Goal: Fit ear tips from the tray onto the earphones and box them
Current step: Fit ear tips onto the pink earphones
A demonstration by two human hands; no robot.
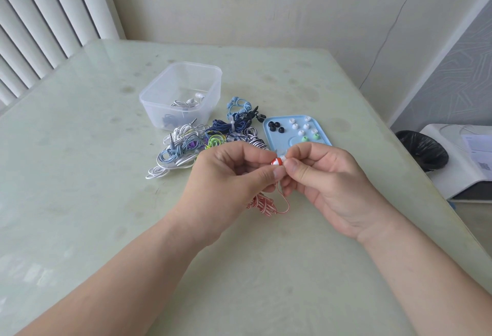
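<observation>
The only writing is on a sheet of paper [479, 154] well to the right of the tray, off the table, and its print is too small to read. No brand shows on anything.

The blue tray [266, 133] lies close to the table's [80, 176] right edge, which runs diagonally just past it. Nearer the person than the tray and off to its left, the pale green tabletop is bare.

Just in front of the tray, the left hand [231, 173] pinches a red-and-white earbud [277, 162] between thumb and forefinger. The right hand [327, 176] pinches a pale ear tip [283, 159] against the bud's end. The bud's red-striped cable [262, 204] hangs below the hands in a loose bundle.

On the tray lie black ear tips [275, 126], white ear tips [300, 125] and two green ear tips [310, 138].

Left of the tray lies a pile of coiled earphones [202, 138] in white, blue, green and striped cable. Beyond the pile stands a clear plastic box [157, 112] holding white earphones [190, 102].

A bin [423, 149] lined in black stands right of the tray, past the table edge.
</observation>
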